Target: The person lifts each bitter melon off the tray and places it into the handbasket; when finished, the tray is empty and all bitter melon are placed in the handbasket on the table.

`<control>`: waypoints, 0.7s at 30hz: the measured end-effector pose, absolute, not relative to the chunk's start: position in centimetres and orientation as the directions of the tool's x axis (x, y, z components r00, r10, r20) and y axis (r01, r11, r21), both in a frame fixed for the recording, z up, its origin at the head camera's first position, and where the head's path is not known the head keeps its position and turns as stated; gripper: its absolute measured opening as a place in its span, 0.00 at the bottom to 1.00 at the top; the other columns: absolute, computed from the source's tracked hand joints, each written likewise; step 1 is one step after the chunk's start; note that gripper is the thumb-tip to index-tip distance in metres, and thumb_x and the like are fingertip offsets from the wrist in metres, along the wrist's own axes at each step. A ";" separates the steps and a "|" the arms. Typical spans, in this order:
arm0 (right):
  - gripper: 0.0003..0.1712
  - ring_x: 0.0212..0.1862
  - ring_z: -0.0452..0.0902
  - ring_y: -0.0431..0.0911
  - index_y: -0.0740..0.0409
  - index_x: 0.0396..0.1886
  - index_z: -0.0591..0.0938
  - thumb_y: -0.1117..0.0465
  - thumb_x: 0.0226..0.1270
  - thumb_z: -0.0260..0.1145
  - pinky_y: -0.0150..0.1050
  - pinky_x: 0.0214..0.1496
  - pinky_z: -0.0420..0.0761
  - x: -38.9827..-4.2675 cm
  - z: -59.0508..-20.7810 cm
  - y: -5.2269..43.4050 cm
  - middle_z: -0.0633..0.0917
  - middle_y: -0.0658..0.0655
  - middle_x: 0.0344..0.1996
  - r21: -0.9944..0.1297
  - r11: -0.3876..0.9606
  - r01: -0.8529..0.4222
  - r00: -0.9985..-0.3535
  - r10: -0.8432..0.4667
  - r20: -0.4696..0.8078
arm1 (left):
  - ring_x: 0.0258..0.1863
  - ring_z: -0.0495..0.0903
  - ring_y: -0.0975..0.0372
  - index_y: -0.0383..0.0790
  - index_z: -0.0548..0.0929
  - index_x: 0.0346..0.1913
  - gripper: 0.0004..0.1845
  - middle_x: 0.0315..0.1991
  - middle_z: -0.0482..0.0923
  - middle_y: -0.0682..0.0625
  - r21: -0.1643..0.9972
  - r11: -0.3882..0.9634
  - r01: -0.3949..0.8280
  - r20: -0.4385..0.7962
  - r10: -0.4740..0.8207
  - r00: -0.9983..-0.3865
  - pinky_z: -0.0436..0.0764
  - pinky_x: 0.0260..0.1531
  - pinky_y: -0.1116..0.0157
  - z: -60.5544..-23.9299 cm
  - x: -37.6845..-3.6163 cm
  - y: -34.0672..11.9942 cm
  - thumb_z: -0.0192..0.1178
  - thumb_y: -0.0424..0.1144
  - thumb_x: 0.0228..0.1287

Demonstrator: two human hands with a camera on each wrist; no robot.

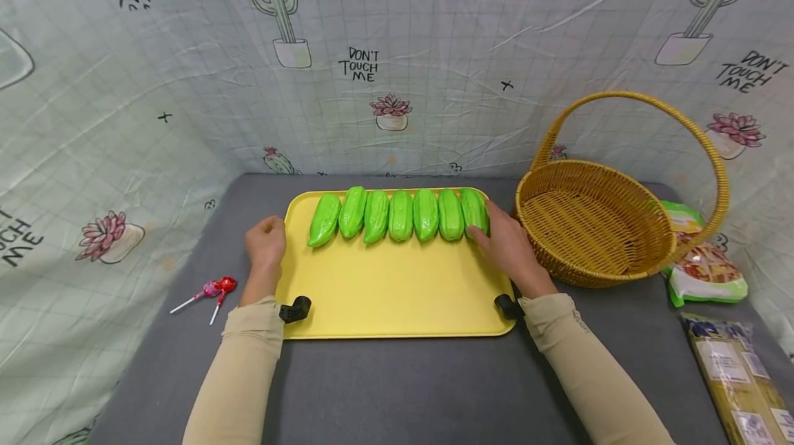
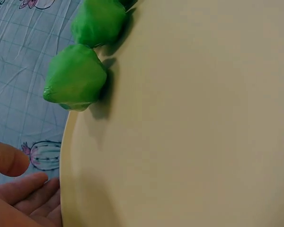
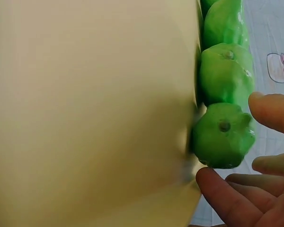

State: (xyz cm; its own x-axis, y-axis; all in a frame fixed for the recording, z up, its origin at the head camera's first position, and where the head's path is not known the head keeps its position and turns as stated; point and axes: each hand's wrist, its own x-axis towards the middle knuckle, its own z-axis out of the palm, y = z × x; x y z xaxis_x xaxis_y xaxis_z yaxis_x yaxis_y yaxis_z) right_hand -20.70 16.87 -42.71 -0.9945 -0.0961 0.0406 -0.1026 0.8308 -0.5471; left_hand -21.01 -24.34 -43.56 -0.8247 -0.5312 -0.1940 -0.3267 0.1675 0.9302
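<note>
Patterned cloth (image 1: 205, 114) hangs behind a grey bench (image 1: 397, 390), on which a yellow tray (image 1: 397, 293) carries seven green gourds (image 1: 400, 216), laid side by side in one row along its far edge. The left hand (image 1: 267, 242) is just beside the tray's left edge, its fingers loosely bent and holding nothing, while the right hand (image 1: 511, 245) is spread partly open around the rightmost gourd (image 1: 475, 214), though I cannot tell if it touches it. Two lollipops (image 1: 227, 284) lie left of the tray, and to its right stands a basket (image 1: 561, 264), near two packets (image 1: 707, 269).
</note>
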 end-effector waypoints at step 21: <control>0.43 0.65 0.75 0.69 0.65 0.81 0.55 0.52 0.77 0.61 0.64 0.64 0.76 -21.5 -43.1 16.7 0.73 0.75 0.69 -0.540 0.835 -0.111 -0.992 -0.123 0.014 | 0.72 0.71 0.50 0.32 0.81 0.64 0.19 0.68 0.76 0.37 0.940 0.170 -0.296 -0.132 -0.619 -0.775 0.73 0.70 0.54 -45.4 -22.1 -24.3 0.53 0.31 0.75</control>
State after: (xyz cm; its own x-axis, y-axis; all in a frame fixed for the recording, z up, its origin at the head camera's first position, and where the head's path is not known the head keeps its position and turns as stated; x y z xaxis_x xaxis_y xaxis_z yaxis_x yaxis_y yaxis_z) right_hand -21.54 16.69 -43.13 -0.9923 -0.1233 0.0140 -0.1113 0.8346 -0.5395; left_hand -22.10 -24.35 -45.39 -0.7746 -0.6185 -0.1322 -0.2958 0.1695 0.9401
